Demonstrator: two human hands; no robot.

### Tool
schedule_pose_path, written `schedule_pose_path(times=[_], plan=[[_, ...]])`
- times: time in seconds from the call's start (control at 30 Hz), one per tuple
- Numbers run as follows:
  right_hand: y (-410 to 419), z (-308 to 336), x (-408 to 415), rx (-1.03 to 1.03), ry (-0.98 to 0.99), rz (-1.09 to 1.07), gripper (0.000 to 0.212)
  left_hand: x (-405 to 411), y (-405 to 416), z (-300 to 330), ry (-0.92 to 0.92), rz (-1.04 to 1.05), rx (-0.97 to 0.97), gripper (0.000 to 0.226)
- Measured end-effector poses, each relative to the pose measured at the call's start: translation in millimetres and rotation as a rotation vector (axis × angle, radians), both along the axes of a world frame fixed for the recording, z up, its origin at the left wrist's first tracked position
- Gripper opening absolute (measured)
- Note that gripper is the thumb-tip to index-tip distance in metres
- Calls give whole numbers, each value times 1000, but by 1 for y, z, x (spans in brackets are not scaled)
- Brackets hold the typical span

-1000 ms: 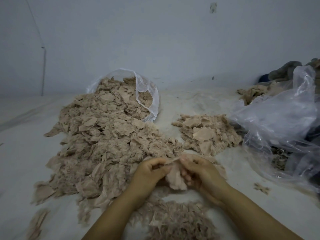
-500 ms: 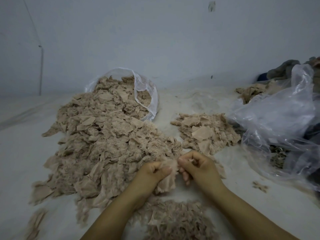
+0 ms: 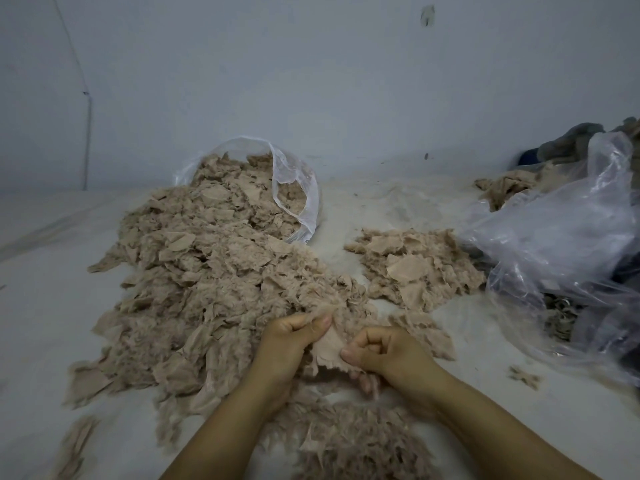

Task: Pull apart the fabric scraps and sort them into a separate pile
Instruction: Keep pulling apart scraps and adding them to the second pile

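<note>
A big heap of beige fabric scraps (image 3: 207,271) spills from a clear plastic bag (image 3: 294,192) at the back left. A smaller pile of flat scraps (image 3: 415,268) lies to the right of it. Close to me sits a fuzzy pile (image 3: 360,445) between my forearms. My left hand (image 3: 291,344) pinches the upper edge of one beige scrap (image 3: 327,348) with thumb and curled fingers. My right hand (image 3: 384,355) pinches the same scrap's lower right edge. The scrap is stretched between both hands just above the heap's near edge.
A large crumpled clear plastic bag (image 3: 561,244) lies at the right, with dark cloth (image 3: 568,140) and more beige fabric (image 3: 505,188) behind it. A stray scrap (image 3: 523,375) lies on the white surface (image 3: 398,206). A pale wall closes the back.
My hands have drawn slightly apart: the left moved up, the right moved down and right. The scrap between them is now stretched flatter.
</note>
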State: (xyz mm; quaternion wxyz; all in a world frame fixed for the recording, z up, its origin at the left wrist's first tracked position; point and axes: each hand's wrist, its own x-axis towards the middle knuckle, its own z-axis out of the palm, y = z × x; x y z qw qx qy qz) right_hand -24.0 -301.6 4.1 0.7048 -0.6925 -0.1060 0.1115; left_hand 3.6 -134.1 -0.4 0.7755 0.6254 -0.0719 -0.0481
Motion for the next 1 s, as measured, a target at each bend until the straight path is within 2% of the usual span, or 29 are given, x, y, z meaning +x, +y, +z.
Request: schedule_pose_path(times=[0.1, 0.27, 0.33, 0.4, 0.47, 0.6, 0.7, 0.8, 1.0], plan=[[-5, 3, 0, -62, 68, 120, 13, 0, -2, 1, 10, 20, 3, 27], [-6, 2, -6, -154, 142, 286, 15, 3, 3, 8, 25, 59, -109, 14], [0, 1, -6, -69, 173, 213, 40, 0, 1, 9, 27, 32, -107, 17], [6, -1, -5, 63, 204, 131, 52, -4, -5, 7, 8, -11, -89, 24], [10, -2, -5, 97, 189, 61, 47, -9, -11, 5, -23, -34, -59, 27], [12, -6, -5, 138, 169, 7, 9, -9, -12, 4, -55, 7, -38, 30], [13, -6, -5, 149, 133, -6, 15, -10, -11, 6, -52, -39, -46, 20], [11, -7, -4, 122, 126, -11, 25, -9, -8, 5, -56, -8, 10, 22], [9, -4, -4, 51, 123, 13, 17, -4, -5, 7, -74, 157, 35, 8]])
